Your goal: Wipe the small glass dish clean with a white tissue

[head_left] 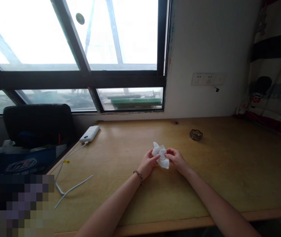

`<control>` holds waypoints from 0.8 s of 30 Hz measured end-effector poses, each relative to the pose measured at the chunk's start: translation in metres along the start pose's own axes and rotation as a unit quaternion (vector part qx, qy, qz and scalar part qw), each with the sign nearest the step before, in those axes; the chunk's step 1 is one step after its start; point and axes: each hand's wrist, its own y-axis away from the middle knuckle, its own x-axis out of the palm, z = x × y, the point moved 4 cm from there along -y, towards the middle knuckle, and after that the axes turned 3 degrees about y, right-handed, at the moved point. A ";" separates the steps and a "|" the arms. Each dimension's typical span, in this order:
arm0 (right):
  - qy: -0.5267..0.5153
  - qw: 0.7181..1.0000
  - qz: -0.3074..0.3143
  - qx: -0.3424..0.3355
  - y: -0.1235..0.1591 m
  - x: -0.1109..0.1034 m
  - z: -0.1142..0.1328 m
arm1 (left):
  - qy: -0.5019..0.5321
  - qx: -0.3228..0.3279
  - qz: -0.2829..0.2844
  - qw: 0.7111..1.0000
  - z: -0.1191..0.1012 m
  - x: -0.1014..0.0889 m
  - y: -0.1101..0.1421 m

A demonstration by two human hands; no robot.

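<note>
A crumpled white tissue [161, 154] is held just above the wooden desk [219, 171], near its middle. My left hand [149, 163], with a beaded bracelet on the wrist, pinches the tissue's left side. The tissue's right side is pinched by my right hand [177, 158]. Both hands have their fingers closed on the paper.
A white power bank [90, 134] lies at the desk's far left corner, its white cable [66, 174] trailing toward the front edge. A small dark ring-shaped object [196, 134] sits at the back right. A black chair [38, 125] and a blue bag [24, 161] stand left of the desk.
</note>
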 end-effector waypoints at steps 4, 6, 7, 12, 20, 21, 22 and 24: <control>-0.054 0.998 -0.024 0.011 0.000 -0.005 0.003 | 0.024 0.006 -0.059 0.998 -0.002 -0.015 -0.006; -0.085 0.995 -0.054 0.005 -0.002 -0.012 0.003 | 0.024 0.007 -0.079 0.997 -0.002 -0.022 -0.007; -0.096 0.993 -0.065 0.001 -0.003 -0.015 0.003 | 0.020 0.008 -0.083 0.996 -0.002 -0.023 -0.007; -0.115 0.993 -0.026 0.015 -0.002 -0.012 0.007 | -0.021 0.029 -0.065 0.997 -0.003 -0.020 -0.005; -0.065 0.997 0.047 0.003 0.002 0.000 0.010 | -0.010 0.005 -0.041 0.999 -0.008 -0.010 -0.001; -0.066 0.997 0.046 0.003 0.002 -0.001 0.010 | -0.014 0.001 -0.037 0.999 -0.008 -0.010 -0.001; -0.068 0.997 0.041 0.004 0.001 -0.002 0.010 | -0.020 -0.001 -0.038 0.999 -0.007 -0.011 -0.001; -0.072 0.997 0.023 0.005 0.000 -0.006 0.010 | -0.034 -0.001 -0.051 0.998 -0.006 -0.015 -0.002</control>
